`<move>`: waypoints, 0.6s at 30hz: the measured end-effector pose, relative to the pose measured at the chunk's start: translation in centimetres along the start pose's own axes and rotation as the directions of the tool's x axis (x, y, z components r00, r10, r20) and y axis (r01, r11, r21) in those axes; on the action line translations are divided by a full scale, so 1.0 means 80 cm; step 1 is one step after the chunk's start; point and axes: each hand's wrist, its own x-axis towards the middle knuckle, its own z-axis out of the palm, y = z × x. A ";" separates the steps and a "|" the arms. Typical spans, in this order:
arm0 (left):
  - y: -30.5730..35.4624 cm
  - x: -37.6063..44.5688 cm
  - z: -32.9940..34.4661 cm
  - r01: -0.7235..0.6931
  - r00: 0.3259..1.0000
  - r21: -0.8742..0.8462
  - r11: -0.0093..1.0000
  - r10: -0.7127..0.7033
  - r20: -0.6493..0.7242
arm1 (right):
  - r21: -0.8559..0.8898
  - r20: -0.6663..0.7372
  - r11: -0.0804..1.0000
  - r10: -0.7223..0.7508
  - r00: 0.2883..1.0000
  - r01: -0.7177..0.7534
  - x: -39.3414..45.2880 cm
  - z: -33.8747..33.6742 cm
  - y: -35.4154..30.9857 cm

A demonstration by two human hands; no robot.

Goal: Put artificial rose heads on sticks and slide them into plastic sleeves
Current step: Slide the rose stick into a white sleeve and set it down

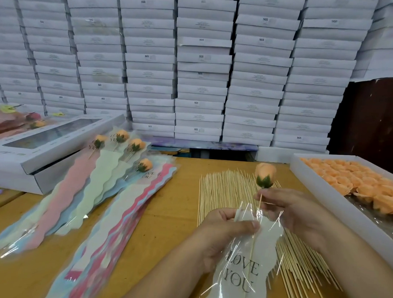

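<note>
A person's right hand (pixel 284 210) pinches a thin wooden stick (pixel 260 201) just below one peach rose head (pixel 265 174) with a green calyx, the bloom standing above the fingers. The stick's lower length runs down inside a clear plastic sleeve (pixel 247 262) printed "LOVE YOU", which the left hand (pixel 228 232) grips at its open mouth, thumb on top and fingers curled beneath. The two hands are close together, the sleeve trailing back toward the person from under the left hand.

Beneath and beyond both hands, a loose bed of bare sticks (pixel 225 190) lies fanned across the wooden table (pixel 166 214); they are too many to count. To the right of the right hand, a white tray (pixel 323 198) holds rows of peach rose heads (pixel 350 178), likewise too many to count.

Well to the left of the left hand lies a pile of finished and empty sleeves (pixel 82 200) in pink, green, blue and cream; four sleeved roses (pixel 135 144) show at its far end. Farther left, one windowed white gift box (pixel 53 139) rests on another box. Beyond the hands, stacks of flat white boxes (pixel 203 66) form a wall, at least six columns across.
</note>
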 end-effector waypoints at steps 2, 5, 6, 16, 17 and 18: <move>0.001 0.000 -0.002 -0.007 1.000 -0.030 1.000 0.008 0.014 | -0.052 0.074 0.998 0.045 0.996 -0.042 -0.008 0.005 0.005; 0.001 -0.001 -0.003 -0.005 1.000 -0.040 0.999 0.005 0.023 | -0.033 0.107 0.997 0.069 0.992 -0.066 -0.012 0.005 0.009; 0.002 -0.001 -0.003 -0.004 1.000 -0.037 0.999 0.004 0.025 | -0.019 0.114 0.997 0.078 0.990 -0.076 -0.012 0.003 0.008; 0.001 -0.003 0.000 0.030 0.999 0.023 0.999 -0.031 0.032 | -0.131 -0.055 0.961 -0.250 0.967 0.242 -0.007 -0.008 -0.020; 0.001 -0.002 -0.001 0.024 0.999 0.019 1.000 -0.024 0.022 | -0.180 -0.037 0.952 -0.257 0.966 0.247 -0.009 -0.006 -0.018; 0.001 -0.001 -0.002 0.017 1.000 0.013 1.000 -0.017 0.020 | -0.219 -0.015 0.943 -0.260 0.965 0.251 -0.011 -0.004 -0.014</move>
